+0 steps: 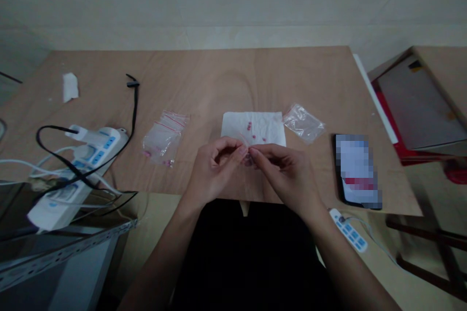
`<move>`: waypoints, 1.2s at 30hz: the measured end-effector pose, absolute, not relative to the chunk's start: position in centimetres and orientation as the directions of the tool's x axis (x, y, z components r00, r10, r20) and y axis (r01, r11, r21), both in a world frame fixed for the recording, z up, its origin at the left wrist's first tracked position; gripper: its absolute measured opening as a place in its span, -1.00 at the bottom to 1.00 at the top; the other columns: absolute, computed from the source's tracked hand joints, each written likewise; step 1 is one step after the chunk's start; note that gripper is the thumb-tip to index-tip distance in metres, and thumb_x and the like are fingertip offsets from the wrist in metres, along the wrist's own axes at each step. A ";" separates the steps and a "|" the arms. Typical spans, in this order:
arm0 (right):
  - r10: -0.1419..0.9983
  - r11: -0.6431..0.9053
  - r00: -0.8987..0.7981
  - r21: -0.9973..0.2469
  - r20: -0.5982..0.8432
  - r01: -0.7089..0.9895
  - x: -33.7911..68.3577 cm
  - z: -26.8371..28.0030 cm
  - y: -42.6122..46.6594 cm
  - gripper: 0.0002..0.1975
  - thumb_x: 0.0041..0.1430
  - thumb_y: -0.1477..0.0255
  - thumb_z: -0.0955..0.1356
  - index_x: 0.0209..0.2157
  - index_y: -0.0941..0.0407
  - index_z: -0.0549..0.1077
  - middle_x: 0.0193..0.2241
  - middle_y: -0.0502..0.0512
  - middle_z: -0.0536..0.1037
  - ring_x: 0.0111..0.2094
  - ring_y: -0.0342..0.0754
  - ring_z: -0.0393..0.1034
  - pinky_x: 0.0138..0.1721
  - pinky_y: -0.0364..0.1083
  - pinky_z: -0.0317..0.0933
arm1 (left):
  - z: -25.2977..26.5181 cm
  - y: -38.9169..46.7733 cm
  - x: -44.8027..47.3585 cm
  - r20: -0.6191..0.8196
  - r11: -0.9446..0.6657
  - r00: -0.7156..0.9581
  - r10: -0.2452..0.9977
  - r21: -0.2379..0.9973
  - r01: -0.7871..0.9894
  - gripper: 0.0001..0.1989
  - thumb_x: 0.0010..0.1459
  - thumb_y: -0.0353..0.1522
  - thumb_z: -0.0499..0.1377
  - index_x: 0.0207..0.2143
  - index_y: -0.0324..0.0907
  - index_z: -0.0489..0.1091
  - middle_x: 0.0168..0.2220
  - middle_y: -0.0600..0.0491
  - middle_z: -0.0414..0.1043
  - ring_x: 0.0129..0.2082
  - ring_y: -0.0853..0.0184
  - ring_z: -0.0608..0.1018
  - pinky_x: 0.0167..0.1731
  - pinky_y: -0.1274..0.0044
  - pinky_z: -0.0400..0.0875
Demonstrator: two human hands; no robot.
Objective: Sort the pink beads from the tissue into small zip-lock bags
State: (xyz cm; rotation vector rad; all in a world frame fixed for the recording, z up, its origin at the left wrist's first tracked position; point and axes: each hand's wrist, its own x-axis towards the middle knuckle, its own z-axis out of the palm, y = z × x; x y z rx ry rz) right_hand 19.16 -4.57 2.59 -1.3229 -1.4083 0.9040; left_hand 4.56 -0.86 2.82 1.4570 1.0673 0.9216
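Note:
My left hand [221, 165] and my right hand [284, 170] meet above the front edge of the table, thumbs and forefingers pinched together. Between the fingertips is something thin and see-through; its kind is too faint to make out. Just beyond the fingers lies a white paper sheet [270, 124] with several small red beads [249, 126] on it. To the left, a clear zip bag [164, 138] holds a few red bits near its bottom. On the right of the sheet rests another clear plastic bag [304, 123], crumpled, with no contents visible.
A phone [357, 170] lies near the table's right edge. At the left, a white power strip [98, 155] carries plugs and tangled cables, with a black cord [135, 102] reaching back. A white scrap [70, 87] sits far left. Another power strip [348, 231] is below the table.

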 end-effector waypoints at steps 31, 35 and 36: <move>0.938 0.347 -0.056 -0.924 0.342 0.161 21.3 0.6 -4.0 -0.54 -0.07 0.16 0.53 -0.13 0.03 0.51 -0.22 0.07 0.60 -0.16 0.00 0.51 -0.06 0.02 0.39 | 4.0 -1.4 5.4 0.009 -0.016 0.059 0.998 0.992 0.124 -0.74 0.13 -0.29 0.03 -0.60 -0.13 0.22 -0.59 0.12 0.23 -0.52 0.39 0.34 -0.51 0.53 0.25; 0.860 0.508 -0.331 -0.711 0.388 0.486 22.4 3.7 -2.2 -0.58 0.00 0.22 0.51 -0.10 0.05 0.51 -0.19 0.08 0.58 -0.18 0.00 0.50 -0.17 -0.03 0.39 | 2.8 -0.7 6.8 -0.325 0.348 0.124 0.938 0.883 -0.314 -0.64 0.23 -0.19 -0.13 -0.39 -0.16 0.36 -0.37 -0.02 0.47 -0.33 0.30 0.53 -0.31 0.46 0.44; 0.827 0.557 -0.443 -0.612 0.348 0.561 22.5 4.6 -1.6 -0.61 0.02 0.25 0.51 -0.10 0.05 0.52 -0.18 0.10 0.58 -0.19 0.01 0.50 -0.18 -0.03 0.38 | 2.6 -0.5 7.2 -0.394 0.443 0.203 0.896 0.824 -0.354 -0.62 0.25 -0.18 -0.15 -0.37 -0.17 0.37 -0.36 -0.04 0.49 -0.31 0.28 0.55 -0.30 0.44 0.46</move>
